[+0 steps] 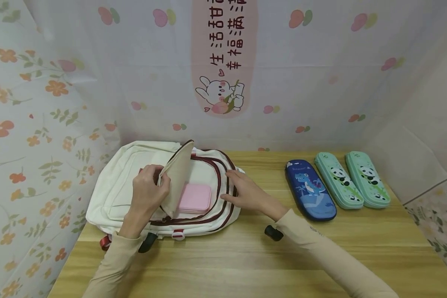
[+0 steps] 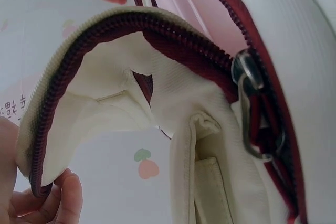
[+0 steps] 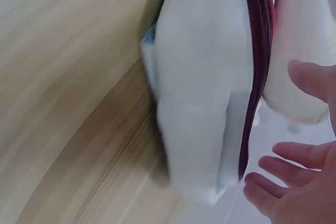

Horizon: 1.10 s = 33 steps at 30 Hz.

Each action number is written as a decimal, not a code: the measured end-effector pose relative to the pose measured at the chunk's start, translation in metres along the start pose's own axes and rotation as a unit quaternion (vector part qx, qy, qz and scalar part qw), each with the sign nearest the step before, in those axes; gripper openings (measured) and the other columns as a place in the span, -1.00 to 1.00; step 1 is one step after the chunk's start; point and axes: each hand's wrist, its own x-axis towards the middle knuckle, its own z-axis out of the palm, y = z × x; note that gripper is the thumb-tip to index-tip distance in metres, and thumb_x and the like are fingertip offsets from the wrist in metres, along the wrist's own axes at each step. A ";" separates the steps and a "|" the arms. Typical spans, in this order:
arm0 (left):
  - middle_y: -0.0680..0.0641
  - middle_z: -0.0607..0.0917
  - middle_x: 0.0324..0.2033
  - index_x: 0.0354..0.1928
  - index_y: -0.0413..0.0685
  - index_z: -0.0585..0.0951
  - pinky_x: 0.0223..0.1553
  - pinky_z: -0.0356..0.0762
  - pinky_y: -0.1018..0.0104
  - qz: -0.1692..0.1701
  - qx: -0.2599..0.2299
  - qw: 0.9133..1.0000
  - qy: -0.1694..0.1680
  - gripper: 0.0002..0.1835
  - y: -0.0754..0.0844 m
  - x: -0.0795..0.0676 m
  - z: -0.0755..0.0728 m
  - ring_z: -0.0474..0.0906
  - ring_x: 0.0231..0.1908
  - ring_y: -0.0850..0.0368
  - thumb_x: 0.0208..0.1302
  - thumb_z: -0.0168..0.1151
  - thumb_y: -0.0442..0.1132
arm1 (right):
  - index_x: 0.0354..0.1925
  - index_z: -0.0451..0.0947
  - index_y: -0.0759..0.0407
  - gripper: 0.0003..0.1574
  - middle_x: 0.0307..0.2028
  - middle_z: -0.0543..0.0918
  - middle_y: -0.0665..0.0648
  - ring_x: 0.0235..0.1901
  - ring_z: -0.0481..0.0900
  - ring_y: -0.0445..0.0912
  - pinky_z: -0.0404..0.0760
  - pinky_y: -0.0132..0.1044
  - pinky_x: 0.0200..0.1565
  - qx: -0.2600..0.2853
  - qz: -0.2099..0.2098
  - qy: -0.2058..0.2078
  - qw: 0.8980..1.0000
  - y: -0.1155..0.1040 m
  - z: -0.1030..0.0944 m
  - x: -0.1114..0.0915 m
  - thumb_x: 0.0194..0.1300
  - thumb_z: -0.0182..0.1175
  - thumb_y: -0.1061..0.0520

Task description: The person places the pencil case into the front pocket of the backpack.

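A white backpack (image 1: 124, 186) with dark red zippers lies flat on the table. My left hand (image 1: 149, 188) pinches the edge of its front pocket flap (image 1: 179, 182) and holds it raised; in the left wrist view the flap's zipper edge (image 2: 84, 40) curves over from those fingers. Inside the pocket lies a pink zipped case (image 1: 195, 197), partly behind the flap. My right hand (image 1: 251, 192) is at the bag's right end with fingers spread and nothing held. In the right wrist view those fingers (image 3: 299, 156) are beside the bag's zippered side (image 3: 205, 87).
To the right on the wooden table (image 1: 223, 265) lie a dark blue dinosaur pencil case (image 1: 311, 190) and two green panda pencil cases (image 1: 339, 180). Black strap ends (image 1: 273, 232) stick out near the bag's front. Patterned cloth (image 1: 152, 82) hangs behind and at the sides.
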 end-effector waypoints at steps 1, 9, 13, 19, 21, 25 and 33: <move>-0.19 0.55 -0.59 -0.35 -0.37 0.63 -0.51 0.36 0.15 -0.002 -0.001 1.000 0.000 -0.90 0.000 0.000 0.001 0.42 -0.57 0.00 0.06 0.21 -0.48 | 0.40 0.27 0.46 -0.06 0.37 0.39 0.42 0.41 0.34 0.26 0.36 0.11 0.40 -0.002 0.008 0.007 1.000 0.003 -0.002 -0.003 0.32 0.34 -0.08; -0.20 0.57 -0.58 -0.35 -0.37 0.62 -0.52 0.41 0.16 -0.016 -0.007 1.000 -0.012 -0.90 0.004 -0.005 0.003 0.42 -0.58 0.02 0.06 0.22 -0.45 | 0.43 0.22 0.45 -0.01 0.41 0.32 0.47 0.42 0.28 0.33 0.29 0.20 0.41 -0.004 0.063 0.044 0.997 0.019 -0.012 -0.026 0.31 0.34 -0.09; -0.19 0.56 -0.60 -0.36 -0.36 0.62 -0.52 0.40 0.17 -0.018 -0.010 1.000 -0.011 -0.90 0.005 -0.006 0.004 0.40 -0.58 0.03 0.05 0.21 -0.44 | 0.46 0.17 0.45 0.01 0.43 0.27 0.50 0.44 0.24 0.36 0.27 0.23 0.41 -0.003 0.083 0.051 0.995 0.026 -0.017 -0.037 0.31 0.34 -0.08; -0.18 0.55 -0.61 -0.36 -0.36 0.61 -0.53 0.39 0.19 -0.020 -0.010 1.000 -0.017 -0.89 0.006 -0.007 0.006 0.39 -0.59 0.05 0.03 0.22 -0.44 | 0.46 0.14 0.49 0.05 0.44 0.22 0.53 0.45 0.20 0.38 0.28 0.25 0.39 -0.019 0.116 0.063 0.991 0.040 -0.022 -0.056 0.30 0.35 -0.06; -0.18 0.54 -0.62 -0.37 -0.36 0.61 -0.54 0.38 0.20 -0.018 -0.009 1.000 -0.015 -0.89 0.005 -0.007 0.007 0.39 -0.60 0.06 0.02 0.22 -0.45 | 0.45 0.16 0.51 0.05 0.43 0.24 0.55 0.43 0.23 0.39 0.31 0.26 0.37 -0.035 0.117 0.068 0.990 0.046 -0.023 -0.063 0.28 0.37 -0.04; -0.16 0.53 -0.65 -0.38 -0.36 0.60 -0.55 0.36 0.21 -0.014 -0.010 1.000 -0.011 -0.89 0.004 -0.007 0.008 0.37 -0.62 0.07 0.00 0.21 -0.47 | 0.39 0.22 0.57 0.02 0.37 0.29 0.60 0.37 0.31 0.43 0.36 0.28 0.33 -0.065 0.115 0.087 0.987 0.058 -0.022 -0.077 0.23 0.41 0.00; -0.15 0.49 -0.66 -0.38 -0.35 0.57 -0.53 0.32 0.21 -0.014 -0.009 1.000 -0.017 -0.90 0.005 -0.007 0.010 0.32 -0.60 0.09 -0.01 0.20 -0.47 | 0.40 0.14 0.63 0.08 0.38 0.21 0.65 0.39 0.19 0.50 0.24 0.37 0.35 -0.070 0.152 0.102 0.981 0.079 -0.023 -0.100 0.24 0.42 0.01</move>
